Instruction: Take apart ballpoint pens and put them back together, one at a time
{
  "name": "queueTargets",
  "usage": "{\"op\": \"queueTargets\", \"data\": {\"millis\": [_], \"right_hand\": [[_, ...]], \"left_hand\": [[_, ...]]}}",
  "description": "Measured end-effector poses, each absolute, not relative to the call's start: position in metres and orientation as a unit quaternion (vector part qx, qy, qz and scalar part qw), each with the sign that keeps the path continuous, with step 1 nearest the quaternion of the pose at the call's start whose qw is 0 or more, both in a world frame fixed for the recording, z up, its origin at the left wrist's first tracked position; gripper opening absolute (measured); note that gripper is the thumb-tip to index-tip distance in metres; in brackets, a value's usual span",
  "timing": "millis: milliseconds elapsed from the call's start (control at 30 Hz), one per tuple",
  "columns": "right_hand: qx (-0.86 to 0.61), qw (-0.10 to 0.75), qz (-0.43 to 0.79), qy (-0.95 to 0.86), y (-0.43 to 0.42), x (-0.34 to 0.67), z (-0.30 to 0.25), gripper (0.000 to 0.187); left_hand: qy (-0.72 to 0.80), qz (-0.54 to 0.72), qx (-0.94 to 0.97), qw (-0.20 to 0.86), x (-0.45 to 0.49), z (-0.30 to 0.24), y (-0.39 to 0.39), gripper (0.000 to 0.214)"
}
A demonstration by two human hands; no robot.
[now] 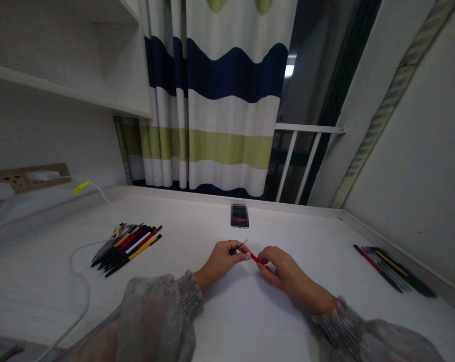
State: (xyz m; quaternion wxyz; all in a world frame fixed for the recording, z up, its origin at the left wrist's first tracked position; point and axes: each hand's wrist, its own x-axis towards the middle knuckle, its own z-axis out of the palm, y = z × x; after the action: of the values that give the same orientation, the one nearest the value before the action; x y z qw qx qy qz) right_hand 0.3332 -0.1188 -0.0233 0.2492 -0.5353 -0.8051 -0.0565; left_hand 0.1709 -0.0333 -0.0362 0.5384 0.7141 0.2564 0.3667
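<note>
Over the middle of the desk, my left hand [224,258] is closed on a small dark pen part [233,251], and a thin stick like a refill points up and right from it. My right hand [284,269] pinches a red pen barrel [254,258]. The barrel's other end meets the fingertips of my left hand, so both hands are almost touching. Fingers hide much of both pieces. A pile of pens [127,246] in black, yellow, red, blue and white lies to the left. Several more pens [391,269] lie side by side at the far right.
A phone [240,216] lies beyond my hands near the desk's back edge. A white cable [87,289] runs down the left side past the pen pile. A power strip [19,178] with plugs is at the left wall, below a shelf [61,93]. A striped curtain [231,113] hangs behind.
</note>
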Motion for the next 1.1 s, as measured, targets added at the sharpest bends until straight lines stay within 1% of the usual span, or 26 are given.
{"op": "queueTargets", "data": {"millis": [367, 467, 633, 700, 833, 1100], "right_hand": [[-0.508, 0.256, -0.053, -0.821, -0.121, 0.333, -0.022, 0.007], [-0.504, 0.267, -0.056, -0.82, -0.122, 0.332, -0.022, 0.007], [-0.512, 0.313, -0.067, -0.797, -0.122, 0.333, -0.024, 0.007], [-0.522, 0.334, -0.075, -0.781, -0.121, 0.335, -0.025, 0.007], [-0.545, 0.357, -0.088, -0.754, -0.119, 0.338, -0.026, 0.009], [-0.523, 0.359, -0.146, -0.759, -0.117, 0.339, -0.025, 0.009]], "left_hand": [[0.227, 0.364, 0.733, 0.528, 0.171, -0.039, -0.031, 0.021], [0.218, 0.36, 0.732, 0.536, 0.171, -0.037, -0.033, 0.028], [0.212, 0.379, 0.725, 0.535, 0.172, -0.041, -0.03, 0.04], [0.207, 0.387, 0.729, 0.525, 0.173, -0.044, -0.028, 0.038], [0.2, 0.388, 0.734, 0.52, 0.174, -0.048, -0.026, 0.021], [0.21, 0.376, 0.779, 0.456, 0.173, -0.044, -0.025, 0.015]]}}
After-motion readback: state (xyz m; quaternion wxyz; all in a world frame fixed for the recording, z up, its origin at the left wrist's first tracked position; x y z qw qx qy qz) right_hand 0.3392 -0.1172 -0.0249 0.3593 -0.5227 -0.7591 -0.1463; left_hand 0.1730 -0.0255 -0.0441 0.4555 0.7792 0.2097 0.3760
